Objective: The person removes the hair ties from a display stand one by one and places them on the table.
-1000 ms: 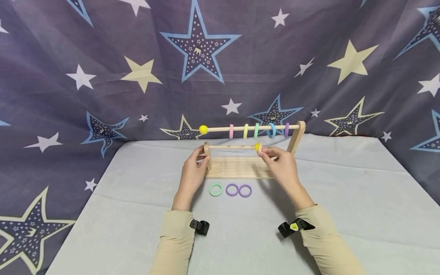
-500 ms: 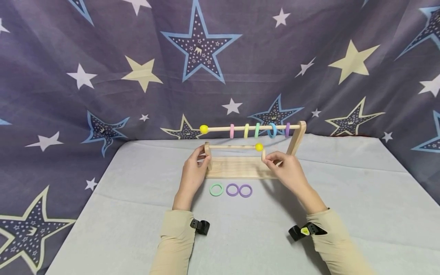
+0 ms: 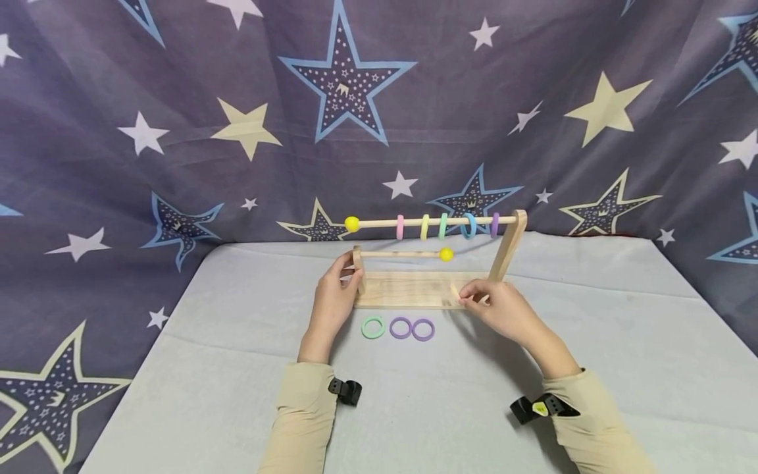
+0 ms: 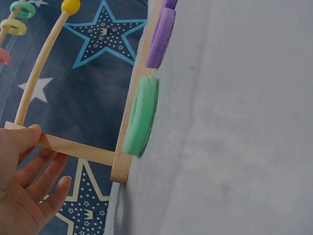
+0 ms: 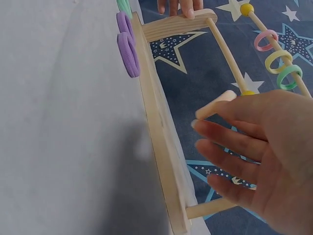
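My left hand (image 3: 333, 303) grips the short post (image 4: 78, 148) of a wooden ring stand, thumb on one side and fingers on the other. Between thumb and index finger, my right hand (image 3: 503, 311) pinches a pale peach ring (image 5: 215, 104), seen nearly edge-on. That ring is in front of the stand's base (image 3: 408, 291) in the head view, below the yellow ball (image 3: 446, 254) that tips the lower rod (image 3: 403, 254). No ring hangs on this rod. The upper rod (image 3: 376, 224) carries pink (image 3: 399, 227), yellow (image 3: 424, 227), green (image 3: 443, 226), blue and purple rings.
On the grey cloth before the base lie a green ring (image 4: 140, 117) and two purple rings, the nearer one (image 5: 128, 55) against the other. The tall post (image 3: 508, 249) rises at the base's right end. A star-patterned curtain (image 3: 195, 131) hangs behind.
My right hand has drawn the peach ring off the yellow-tipped end of the lower rod and lowered it towards the base. The left hand stays on the short post.
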A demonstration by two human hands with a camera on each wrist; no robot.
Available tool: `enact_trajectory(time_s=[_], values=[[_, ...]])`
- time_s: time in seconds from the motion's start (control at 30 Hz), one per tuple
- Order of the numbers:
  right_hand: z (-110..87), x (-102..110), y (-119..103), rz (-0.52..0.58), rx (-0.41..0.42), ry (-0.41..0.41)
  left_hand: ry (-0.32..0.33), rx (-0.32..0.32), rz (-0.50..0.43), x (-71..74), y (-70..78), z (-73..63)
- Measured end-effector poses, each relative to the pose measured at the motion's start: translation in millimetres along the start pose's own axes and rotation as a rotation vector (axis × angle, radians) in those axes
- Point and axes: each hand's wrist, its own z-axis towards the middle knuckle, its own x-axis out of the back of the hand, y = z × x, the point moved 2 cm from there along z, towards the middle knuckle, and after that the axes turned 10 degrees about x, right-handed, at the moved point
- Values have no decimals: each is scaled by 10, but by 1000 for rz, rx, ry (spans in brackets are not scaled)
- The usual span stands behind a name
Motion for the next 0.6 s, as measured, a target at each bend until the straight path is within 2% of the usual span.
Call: enact_trajectory(time_s=[0.3, 0.6], values=[[-36, -60, 36, 50, 52, -118, -3, -6, -3, -9, 2, 4], [-69, -82, 35, 35, 72, -189, -6, -3, -15, -5, -13, 1]])
